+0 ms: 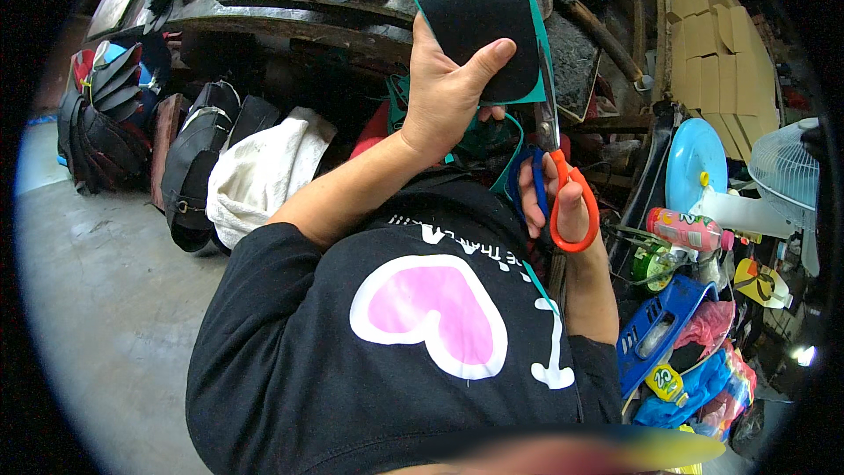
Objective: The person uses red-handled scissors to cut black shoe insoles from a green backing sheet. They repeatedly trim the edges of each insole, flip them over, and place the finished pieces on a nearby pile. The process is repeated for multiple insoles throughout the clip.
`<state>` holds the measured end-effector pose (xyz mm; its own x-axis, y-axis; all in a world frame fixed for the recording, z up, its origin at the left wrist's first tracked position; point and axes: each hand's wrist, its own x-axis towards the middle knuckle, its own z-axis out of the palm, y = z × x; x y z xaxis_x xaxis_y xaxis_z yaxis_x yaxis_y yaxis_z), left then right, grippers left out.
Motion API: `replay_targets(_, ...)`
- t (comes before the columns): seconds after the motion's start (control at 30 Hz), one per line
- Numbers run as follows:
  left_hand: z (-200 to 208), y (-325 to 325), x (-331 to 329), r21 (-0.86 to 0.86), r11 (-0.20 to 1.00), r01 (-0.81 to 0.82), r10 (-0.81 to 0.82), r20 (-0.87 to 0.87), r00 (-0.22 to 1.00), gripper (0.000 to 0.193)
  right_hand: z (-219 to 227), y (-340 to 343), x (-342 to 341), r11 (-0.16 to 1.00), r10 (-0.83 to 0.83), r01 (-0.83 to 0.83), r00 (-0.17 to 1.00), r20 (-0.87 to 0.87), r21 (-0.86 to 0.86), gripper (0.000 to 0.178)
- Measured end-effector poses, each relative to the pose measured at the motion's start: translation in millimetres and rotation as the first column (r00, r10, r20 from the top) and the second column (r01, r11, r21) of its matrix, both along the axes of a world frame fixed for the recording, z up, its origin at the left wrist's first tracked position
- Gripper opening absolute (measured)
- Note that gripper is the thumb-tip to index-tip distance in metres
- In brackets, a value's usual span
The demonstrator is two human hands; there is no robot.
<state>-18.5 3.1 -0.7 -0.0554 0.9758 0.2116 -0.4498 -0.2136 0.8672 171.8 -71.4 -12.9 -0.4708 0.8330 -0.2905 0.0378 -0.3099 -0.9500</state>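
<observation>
Black, smooth and dotted toward its far end, a long round-cornered piece [475, 22] covers most of a thin teal sheet [533, 94] before us. Our left hand [440, 92] pinches both, its thumb hiding some black; our right hand [570, 207] grips orange-and-blue-handled metal scissors [549, 134] by their right edge. Rumpled white cloth [255, 180] sits left; stacked tan cartons [716, 62] stand far right.

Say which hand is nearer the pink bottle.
Right. The right hand, holding the scissors, is left of the pink bottle, not touching it. The left hand, holding the black piece, is farther left and higher in the picture.
</observation>
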Motion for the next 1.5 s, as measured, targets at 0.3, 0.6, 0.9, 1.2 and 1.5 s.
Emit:
replay_targets(0.3, -5, -15, 13, -0.057, 0.987, 0.152, -0.148, 0.058, 0.987, 0.052, -5, -2, -9, 0.99, -0.101, 0.11, 0.989, -0.105, 0.086, 0.1)
replay_targets(0.6, -11, -16, 16, -0.07, 0.992, 0.104, -0.101, 0.046, 0.994, 0.053, -8, -1, -2, 1.0, -0.015, 0.014, 0.993, -0.118, -0.012, 0.097)
replay_targets(0.9, -15, -23, 18, 0.002, 0.994, 0.109, -0.108, -0.044, 0.993, 0.055, -4, 0, -8, 0.988, -0.145, 0.149, 0.985, -0.092, 0.038, 0.092)
replay_targets(1.2, -14, 11, -6, 0.023, 0.999, -0.028, 0.03, -0.081, 0.996, 0.047, -6, 0, 0, 0.993, -0.119, 0.119, 0.99, -0.073, -0.006, 0.091)
replay_targets(1.5, -17, -10, 5, 0.089, 0.993, 0.084, -0.081, -0.035, 0.996, 0.047, 4, -2, -1, 0.994, -0.029, 0.043, 0.99, -0.14, 0.104, 0.099)
